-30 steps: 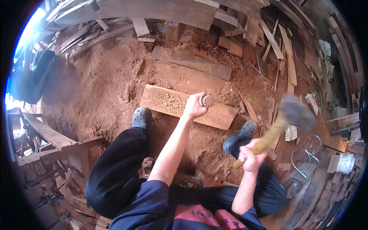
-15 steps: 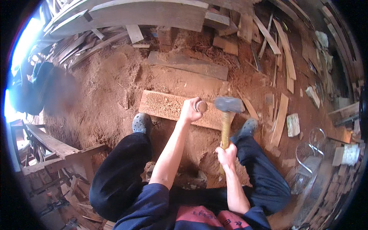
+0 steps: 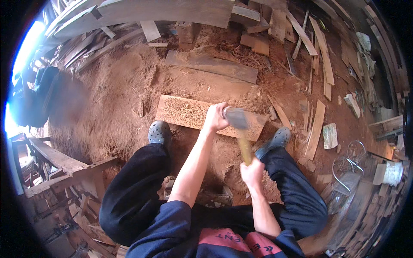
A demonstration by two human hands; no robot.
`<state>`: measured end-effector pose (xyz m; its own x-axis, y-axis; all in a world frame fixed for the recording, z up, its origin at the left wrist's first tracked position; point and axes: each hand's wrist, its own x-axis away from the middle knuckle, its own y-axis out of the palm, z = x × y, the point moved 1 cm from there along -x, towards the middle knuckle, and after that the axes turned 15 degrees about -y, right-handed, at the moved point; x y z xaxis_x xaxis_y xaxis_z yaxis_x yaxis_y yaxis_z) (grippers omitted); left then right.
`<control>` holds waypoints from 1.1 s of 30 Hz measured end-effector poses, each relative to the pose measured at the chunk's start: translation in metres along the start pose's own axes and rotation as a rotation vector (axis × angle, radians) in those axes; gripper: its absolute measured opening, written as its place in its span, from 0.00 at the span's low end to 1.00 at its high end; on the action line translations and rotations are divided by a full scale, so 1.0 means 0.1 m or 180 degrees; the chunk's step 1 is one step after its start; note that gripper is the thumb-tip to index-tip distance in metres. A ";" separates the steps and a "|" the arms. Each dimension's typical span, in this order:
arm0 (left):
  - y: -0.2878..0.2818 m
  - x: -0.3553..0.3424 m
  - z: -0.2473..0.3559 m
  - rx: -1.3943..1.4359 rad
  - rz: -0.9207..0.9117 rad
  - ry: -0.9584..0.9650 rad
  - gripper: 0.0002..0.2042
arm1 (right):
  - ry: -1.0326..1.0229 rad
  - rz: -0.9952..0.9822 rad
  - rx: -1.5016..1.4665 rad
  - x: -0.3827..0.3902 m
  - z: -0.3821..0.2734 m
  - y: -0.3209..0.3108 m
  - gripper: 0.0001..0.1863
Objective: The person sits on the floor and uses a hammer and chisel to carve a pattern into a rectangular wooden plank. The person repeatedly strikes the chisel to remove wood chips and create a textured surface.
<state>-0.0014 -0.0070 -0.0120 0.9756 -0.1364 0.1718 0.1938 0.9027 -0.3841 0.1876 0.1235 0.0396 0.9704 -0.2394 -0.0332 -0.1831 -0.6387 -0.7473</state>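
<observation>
A light wooden board (image 3: 180,109), covered in small gouges, lies crosswise on the dirt between my grey clogs. My left hand (image 3: 216,117) is closed round an upright, round-topped tool (image 3: 224,111) over the board; its lower end is hidden. My right hand (image 3: 251,170) grips the yellow handle of a hammer (image 3: 243,144). The blurred grey hammer head (image 3: 236,118) covers the tool's top, right beside my left fingers; whether they touch, I cannot tell.
A darker plank (image 3: 211,64) lies beyond the board. Long boards (image 3: 167,15) and scraps are piled along the back and right (image 3: 322,51). A wooden frame (image 3: 60,157) stands at left, a wire object (image 3: 348,163) at right, and a blurred dark shape (image 3: 43,94) sits upper left.
The hammer, held out to the right a second ago, has swung left and now overlaps the tool's top. My left hand keeps its grip over the board.
</observation>
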 end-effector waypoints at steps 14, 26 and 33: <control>0.03 0.08 -0.07 -0.0040 0.0088 -0.0011 0.08 | -0.0529 0.1782 -0.2998 -0.31 -0.89 -0.53 0.12; 0.05 0.06 -0.20 -0.0023 0.0083 0.0053 0.07 | 0.0614 0.1579 -0.2520 -0.29 -0.61 -0.74 0.13; 0.08 0.06 -0.14 0.0019 0.0018 0.0021 0.08 | -0.0450 0.1573 -0.1666 -0.11 -0.14 -0.09 0.08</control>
<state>0.0070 -0.0065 -0.0273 0.9774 -0.1338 0.1635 0.1876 0.9060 -0.3795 0.1765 0.1220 0.0561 0.7596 -0.5160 -0.3960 -0.6218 -0.7547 -0.2092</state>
